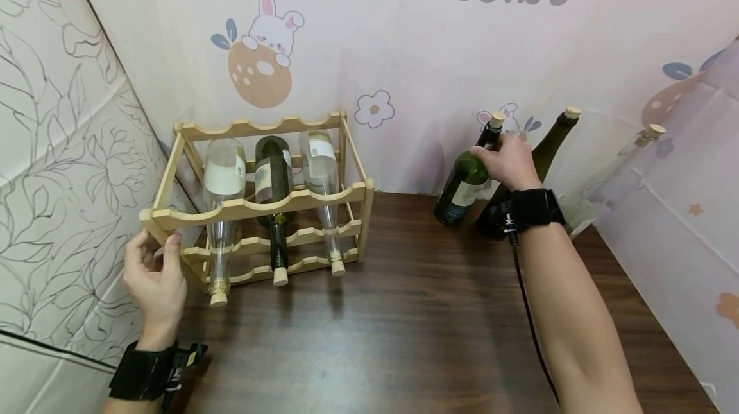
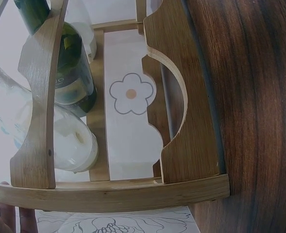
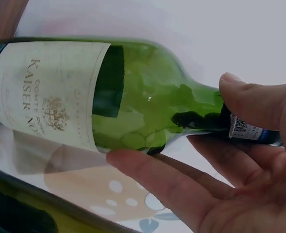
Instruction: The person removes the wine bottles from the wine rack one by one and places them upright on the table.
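At the left in the head view stands a wooden wine rack. My left hand holds its front left corner post, and fingertips show beyond the side rail in the left wrist view. Three corked bottles lie neck-forward on the rack's top tier: a clear bottle, a green bottle and another clear bottle. Over on the right, my right hand grips the neck of a green wine bottle with a cream label. Its index finger lies along the bottle's shoulder.
Right beside the gripped bottle stands a dark corked bottle, partly behind my hand and wrist. A clear corked bottle is farther right, near the side wall. Patterned sheets border the brown wooden table. A black cable trails from the right wrist.
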`<state>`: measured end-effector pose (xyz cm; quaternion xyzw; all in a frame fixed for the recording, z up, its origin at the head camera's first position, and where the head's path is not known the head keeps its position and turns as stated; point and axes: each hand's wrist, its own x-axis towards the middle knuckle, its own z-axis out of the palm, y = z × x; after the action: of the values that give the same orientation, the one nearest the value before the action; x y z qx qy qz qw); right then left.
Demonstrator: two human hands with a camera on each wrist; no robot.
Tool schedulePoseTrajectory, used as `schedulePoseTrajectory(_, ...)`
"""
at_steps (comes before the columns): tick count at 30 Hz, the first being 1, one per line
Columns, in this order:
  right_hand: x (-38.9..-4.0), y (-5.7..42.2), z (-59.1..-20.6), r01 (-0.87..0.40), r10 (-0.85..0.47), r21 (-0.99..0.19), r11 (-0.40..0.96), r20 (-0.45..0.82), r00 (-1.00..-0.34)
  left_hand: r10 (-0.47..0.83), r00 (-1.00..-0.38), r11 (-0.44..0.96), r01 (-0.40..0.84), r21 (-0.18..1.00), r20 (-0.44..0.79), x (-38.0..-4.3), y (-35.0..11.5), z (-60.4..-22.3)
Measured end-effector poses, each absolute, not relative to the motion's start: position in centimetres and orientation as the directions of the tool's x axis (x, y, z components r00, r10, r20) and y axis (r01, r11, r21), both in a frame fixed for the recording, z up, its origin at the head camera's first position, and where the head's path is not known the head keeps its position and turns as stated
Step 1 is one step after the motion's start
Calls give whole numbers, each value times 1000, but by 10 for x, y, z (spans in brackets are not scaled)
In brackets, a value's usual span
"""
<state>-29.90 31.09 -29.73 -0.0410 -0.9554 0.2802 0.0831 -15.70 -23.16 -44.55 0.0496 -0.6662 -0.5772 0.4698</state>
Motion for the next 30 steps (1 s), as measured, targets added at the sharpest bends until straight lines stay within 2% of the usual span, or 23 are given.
schedulePoseTrajectory(10, -303, 311, -301, 51, 159, -593, 804, 133, -978, -627, -544, 328, 465, 822, 558, -160, -232, -448)
schedulePoseTrajectory(30, -311, 319, -301, 61, 162, -567, 821, 130, -978, -625, -545, 354, 440, 825, 558, -159, -230, -448)
